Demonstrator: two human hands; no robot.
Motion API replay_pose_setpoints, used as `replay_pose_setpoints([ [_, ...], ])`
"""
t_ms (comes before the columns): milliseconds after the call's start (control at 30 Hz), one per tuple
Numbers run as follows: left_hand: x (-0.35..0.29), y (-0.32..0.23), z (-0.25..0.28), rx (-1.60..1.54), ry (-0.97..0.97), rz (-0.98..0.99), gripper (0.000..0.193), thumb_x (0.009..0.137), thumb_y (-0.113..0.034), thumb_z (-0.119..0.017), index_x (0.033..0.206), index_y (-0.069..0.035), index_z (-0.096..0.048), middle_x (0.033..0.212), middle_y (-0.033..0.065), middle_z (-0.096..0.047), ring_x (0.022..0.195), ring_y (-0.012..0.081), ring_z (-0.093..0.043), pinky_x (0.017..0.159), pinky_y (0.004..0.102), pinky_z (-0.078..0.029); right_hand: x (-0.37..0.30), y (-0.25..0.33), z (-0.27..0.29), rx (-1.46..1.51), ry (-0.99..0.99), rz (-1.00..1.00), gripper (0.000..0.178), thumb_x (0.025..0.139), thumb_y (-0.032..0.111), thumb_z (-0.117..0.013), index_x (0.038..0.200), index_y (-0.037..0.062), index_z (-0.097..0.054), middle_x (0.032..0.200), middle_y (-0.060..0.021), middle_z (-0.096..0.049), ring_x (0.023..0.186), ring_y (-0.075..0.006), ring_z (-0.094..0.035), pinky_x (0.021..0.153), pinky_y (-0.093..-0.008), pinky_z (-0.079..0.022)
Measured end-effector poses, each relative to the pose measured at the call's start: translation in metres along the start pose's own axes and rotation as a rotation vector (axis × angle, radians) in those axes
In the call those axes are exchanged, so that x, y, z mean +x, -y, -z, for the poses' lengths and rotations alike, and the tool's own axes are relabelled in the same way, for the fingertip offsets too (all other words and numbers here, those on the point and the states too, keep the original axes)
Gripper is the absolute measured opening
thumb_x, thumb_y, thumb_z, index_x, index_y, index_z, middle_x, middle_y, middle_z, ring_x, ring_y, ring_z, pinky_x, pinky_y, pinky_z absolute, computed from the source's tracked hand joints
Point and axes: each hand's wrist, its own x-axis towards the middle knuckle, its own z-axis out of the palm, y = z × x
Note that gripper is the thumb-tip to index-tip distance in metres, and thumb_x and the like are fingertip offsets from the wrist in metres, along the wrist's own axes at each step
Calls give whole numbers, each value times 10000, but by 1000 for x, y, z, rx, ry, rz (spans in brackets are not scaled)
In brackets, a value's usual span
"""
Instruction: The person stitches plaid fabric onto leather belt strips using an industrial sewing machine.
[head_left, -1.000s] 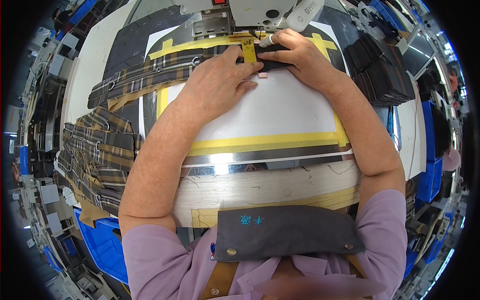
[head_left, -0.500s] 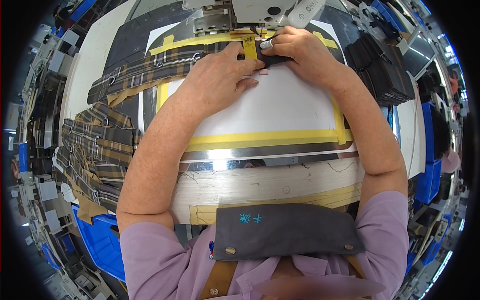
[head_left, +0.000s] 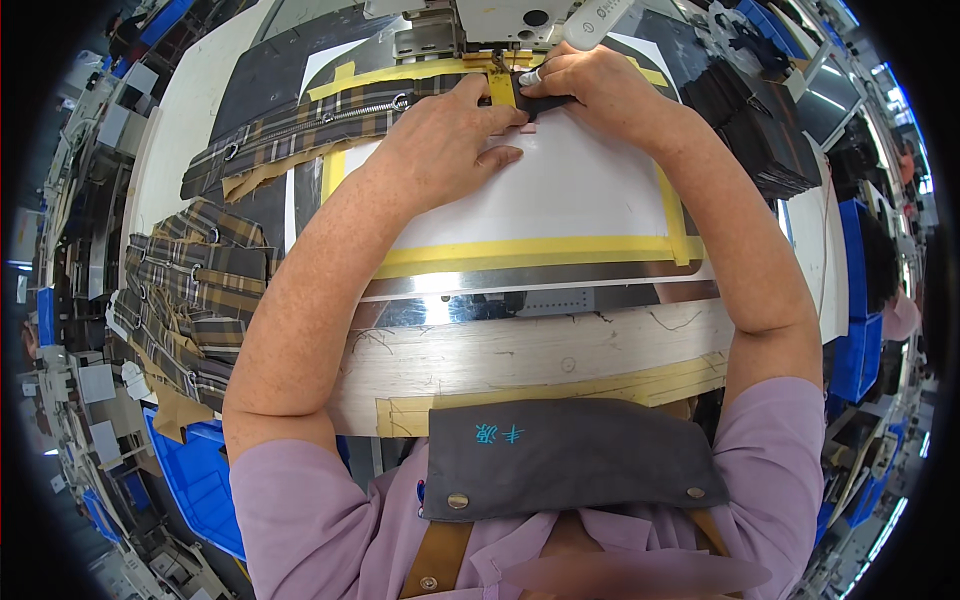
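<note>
Worktop (head_left: pixel 465 362): pale wood grain, loose threads (head_left: pixel 675 322) near its right side, yellow tape (head_left: pixel 625 388) along the near edge. Beyond it, a shiny metal strip (head_left: pixel 430 310), then a white sheet (head_left: pixel 580 205), its edges taped down in yellow.

Lower left: 1 blue bin (head_left: pixel 205 490), below worktop level. Right: 2 more blue bins, farther (head_left: pixel 853 235) and nearer (head_left: pixel 855 360), just beside the worktop; dark cloth (head_left: pixel 882 260) by the farther. A pink shape (head_left: pixel 903 318) past them, too small to identify.

Upper right: clear bag (head_left: pixel 722 32), crumpled. Far left: 2 white papers, upper (head_left: pixel 97 384) and lower (head_left: pixel 104 442), apart.
</note>
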Motion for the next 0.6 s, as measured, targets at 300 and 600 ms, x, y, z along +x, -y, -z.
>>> replay_pose_setpoints([
  [300,2,1,-1,-17,59,8,427,912,-394,-692,1265,-157,-655,1143,124,-590,963,319,-658,862,431,-543,0,-7,-4,-51,-2,38,310,804,34,-643,1050,156,-787,1004,-90,-738,934,-278,-698,868,-364,-547],
  [600,4,24,-9,54,17,72,755,867,-533,-681,1358,24,-542,1415,208,-546,1269,370,-550,1071,434,-446,11,-22,-13,-52,-87,40,233,890,73,-655,1101,132,-731,1062,-44,-744,970,-247,-702,910,-345,-558],
])
